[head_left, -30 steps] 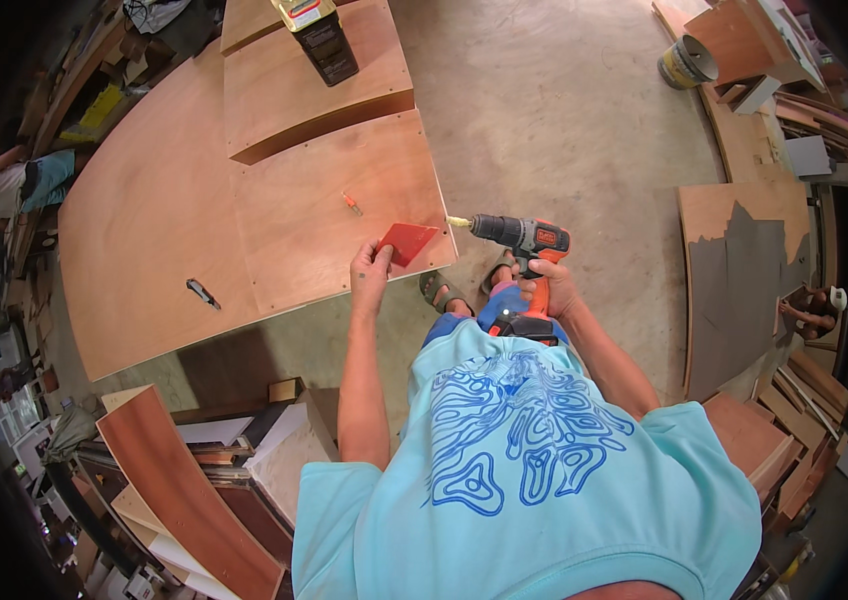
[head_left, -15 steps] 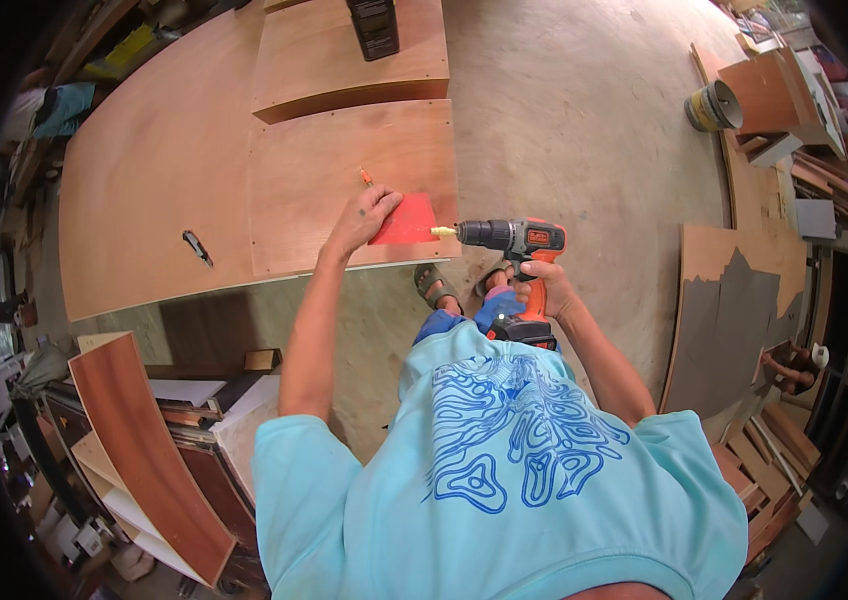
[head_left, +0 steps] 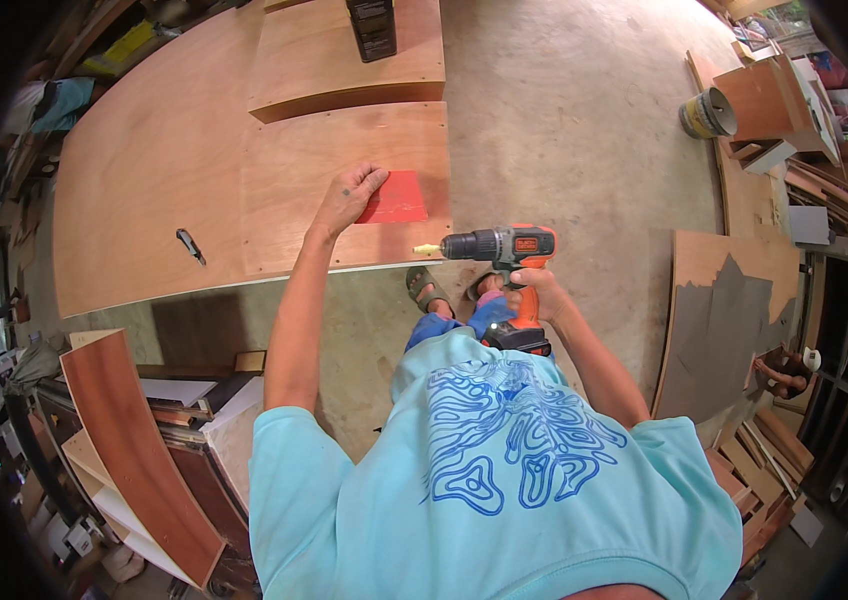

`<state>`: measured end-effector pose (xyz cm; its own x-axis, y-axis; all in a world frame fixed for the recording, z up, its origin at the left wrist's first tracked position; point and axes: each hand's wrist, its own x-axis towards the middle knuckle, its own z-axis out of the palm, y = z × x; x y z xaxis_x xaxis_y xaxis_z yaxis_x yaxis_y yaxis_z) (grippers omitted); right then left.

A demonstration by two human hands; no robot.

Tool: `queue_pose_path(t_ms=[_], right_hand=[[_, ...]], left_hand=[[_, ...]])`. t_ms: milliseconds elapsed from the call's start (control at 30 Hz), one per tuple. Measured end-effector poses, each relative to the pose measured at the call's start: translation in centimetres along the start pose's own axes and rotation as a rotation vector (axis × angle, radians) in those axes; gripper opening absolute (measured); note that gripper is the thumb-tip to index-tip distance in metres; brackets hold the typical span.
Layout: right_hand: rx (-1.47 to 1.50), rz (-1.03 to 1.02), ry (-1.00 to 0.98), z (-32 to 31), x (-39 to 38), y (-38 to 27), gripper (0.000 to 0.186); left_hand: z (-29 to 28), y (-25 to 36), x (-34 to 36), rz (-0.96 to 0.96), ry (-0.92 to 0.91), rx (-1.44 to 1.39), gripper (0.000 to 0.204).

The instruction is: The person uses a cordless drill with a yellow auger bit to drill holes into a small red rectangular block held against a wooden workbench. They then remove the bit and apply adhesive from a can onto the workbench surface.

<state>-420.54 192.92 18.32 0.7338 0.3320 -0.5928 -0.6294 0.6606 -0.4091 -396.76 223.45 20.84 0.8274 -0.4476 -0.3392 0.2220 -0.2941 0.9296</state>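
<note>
My left hand pinches the red flat piece over the right-hand plywood panel, which has small holes along its edges. My right hand grips the orange-and-black cordless drill. The drill points left, its pale yellowish tip just below the red piece, over the panel's near edge, apart from the piece. A utility knife lies on the plywood left of my left hand.
A dark tin stands on the far panel. A bucket and wooden offcuts line the right side, with a grey-patched board nearer. A person is at the right edge. A curved wooden piece and stacked boards are at lower left.
My left hand and the red piece have moved up and left across the panel, away from the drill tip. The drill has shifted slightly down and to the left.
</note>
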Motion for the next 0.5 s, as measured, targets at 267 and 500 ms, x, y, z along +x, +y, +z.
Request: queue_pose_path(t_ms=[267, 500], right_hand=[[0.19, -0.171, 0.028, -3.1, -1.6, 2.3, 0.041], [0.296, -0.35, 0.068, -2.3, -3.9, 3.1, 0.034]], left_hand=[[-1.0, -6.4, -3.5, 0.393, 0.179, 0.801, 0.021], [1.1, -1.7, -7.9, 0.359, 0.275, 0.297, 0.01]])
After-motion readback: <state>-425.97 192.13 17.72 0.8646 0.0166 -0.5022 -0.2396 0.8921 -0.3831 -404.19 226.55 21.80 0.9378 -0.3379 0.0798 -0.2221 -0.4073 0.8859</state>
